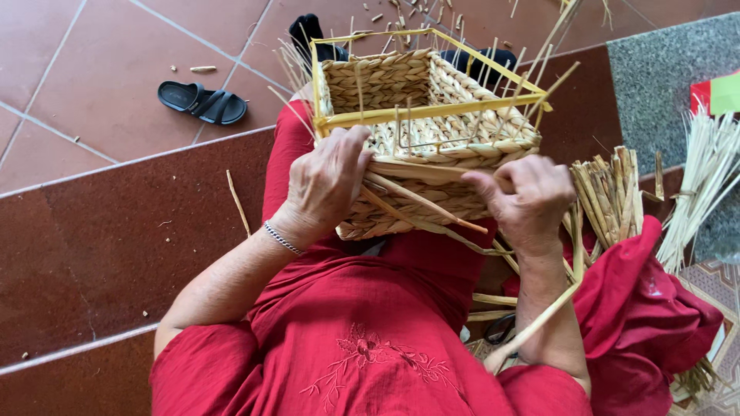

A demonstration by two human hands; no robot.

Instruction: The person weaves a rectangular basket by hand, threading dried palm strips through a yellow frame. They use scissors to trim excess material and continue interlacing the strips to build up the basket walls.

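Observation:
A half-woven rectangular straw basket on a yellow frame rests on my lap, open side facing away. My left hand grips its near left wall, thumb on the rim. My right hand pinches loose straw strands at the near right wall. Several strand ends trail down across my red clothes.
A black sandal lies on the tiled floor at the left. A bundle of cut straw sits at my right, pale reed sticks beyond it. Scissors lie near my right forearm. Straw scraps litter the tiles.

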